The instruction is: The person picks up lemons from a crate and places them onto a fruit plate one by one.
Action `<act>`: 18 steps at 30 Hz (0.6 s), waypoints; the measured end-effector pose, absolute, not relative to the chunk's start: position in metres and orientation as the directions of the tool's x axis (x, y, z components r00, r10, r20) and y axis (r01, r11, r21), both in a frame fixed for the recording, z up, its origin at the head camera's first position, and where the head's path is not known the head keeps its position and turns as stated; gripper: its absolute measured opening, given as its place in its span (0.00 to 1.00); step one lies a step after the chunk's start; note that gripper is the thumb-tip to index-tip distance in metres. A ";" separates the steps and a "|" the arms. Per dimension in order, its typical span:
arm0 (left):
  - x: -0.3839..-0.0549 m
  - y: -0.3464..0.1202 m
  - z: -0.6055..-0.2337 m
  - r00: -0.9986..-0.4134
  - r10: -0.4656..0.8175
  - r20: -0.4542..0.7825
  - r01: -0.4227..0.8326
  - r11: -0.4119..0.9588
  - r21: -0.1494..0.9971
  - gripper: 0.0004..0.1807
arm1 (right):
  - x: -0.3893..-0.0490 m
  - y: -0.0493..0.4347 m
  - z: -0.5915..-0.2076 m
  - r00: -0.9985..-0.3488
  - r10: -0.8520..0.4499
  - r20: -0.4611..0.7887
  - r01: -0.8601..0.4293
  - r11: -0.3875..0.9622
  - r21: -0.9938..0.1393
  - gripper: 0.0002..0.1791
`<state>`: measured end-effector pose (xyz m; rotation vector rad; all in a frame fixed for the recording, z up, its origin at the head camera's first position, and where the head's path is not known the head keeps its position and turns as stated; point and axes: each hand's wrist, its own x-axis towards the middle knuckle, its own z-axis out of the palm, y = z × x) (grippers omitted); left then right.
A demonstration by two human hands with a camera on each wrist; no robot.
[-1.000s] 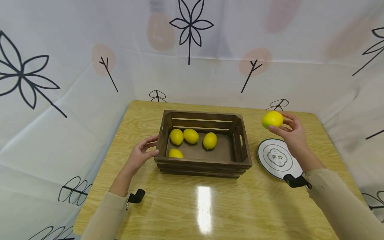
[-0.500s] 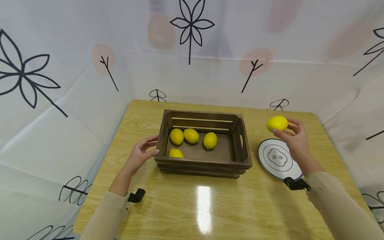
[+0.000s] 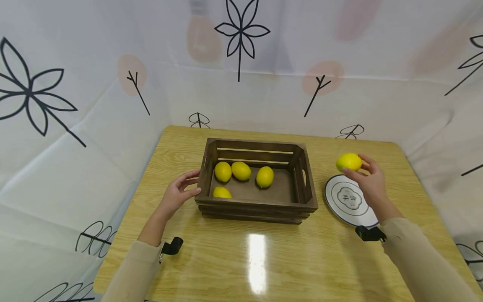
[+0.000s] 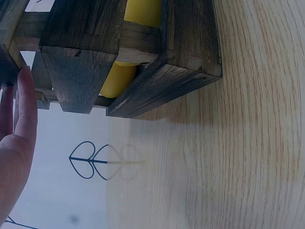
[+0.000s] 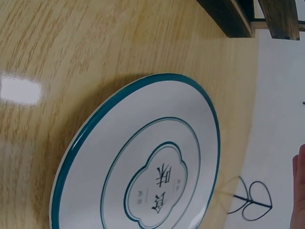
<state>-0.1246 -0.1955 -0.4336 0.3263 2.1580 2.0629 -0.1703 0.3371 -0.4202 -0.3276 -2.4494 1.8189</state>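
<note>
Above the plate [image 3: 351,197], the right hand [image 3: 367,180] pinches one lemon [image 3: 349,162] (not yet set down); four lemons [image 3: 241,170] remain in the crate [image 3: 256,205]. Left hand [image 3: 175,195] rests relaxed against the crate's end, gripping nothing.

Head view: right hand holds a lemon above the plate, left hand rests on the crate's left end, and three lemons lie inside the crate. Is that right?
Not quite: the head view shows four lemons in the crate, not three: three toward the back and one by the front left corner. The rest holds: the right hand holds a lemon above the plate, and the left hand rests on the crate's left end.
</note>
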 end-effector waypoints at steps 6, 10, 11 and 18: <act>-0.125 -0.195 -0.434 -0.967 0.249 0.049 0.060 0.038 0.997 0.31 | -0.169 0.342 -0.427 -0.965 0.245 -0.097 0.176 0.323 -0.930 0.43; -0.125 -0.195 -0.434 -0.968 0.247 0.050 0.062 0.038 0.997 0.30 | -0.169 0.346 -0.434 -0.957 0.265 -0.117 0.217 0.389 -0.895 0.45; -0.126 -0.195 -0.435 -0.968 0.247 0.050 0.062 0.038 0.997 0.30 | -0.169 0.347 -0.436 -0.956 0.266 -0.123 0.223 0.389 -0.894 0.45; -0.126 -0.195 -0.435 -0.967 0.250 0.048 0.057 0.026 0.998 0.31 | -0.176 0.363 -0.461 -0.941 0.286 -0.182 0.284 0.368 -0.885 0.46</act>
